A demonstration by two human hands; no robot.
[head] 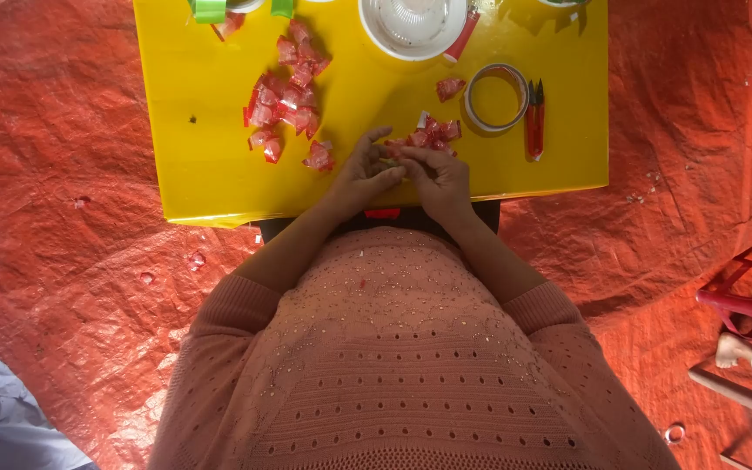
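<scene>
Small folded piece [391, 162], near table edge at 6 o'clock: pinched between left hand [365, 174] and right hand [438, 177], fingertips closed on it, mostly hidden; apparently mid-fold, needing a firmer press. Red wrapped pieces [435, 132] just beyond at 12 o'clock; larger heap [285, 109] at 10 o'clock. Tape roll [496, 97] and red snips [534, 117] at 2 o'clock. White bowl [376, 35], 12 o'clock, contents unclear. Yellow table [202, 113].

A loose heap of small red, shiny wrapped packets [285, 96] lies on the left part of the yellow table [202, 174]. One packet [450, 87] lies alone beside a tape ring [496, 97], and a smaller cluster [433, 132] sits just below it.
</scene>
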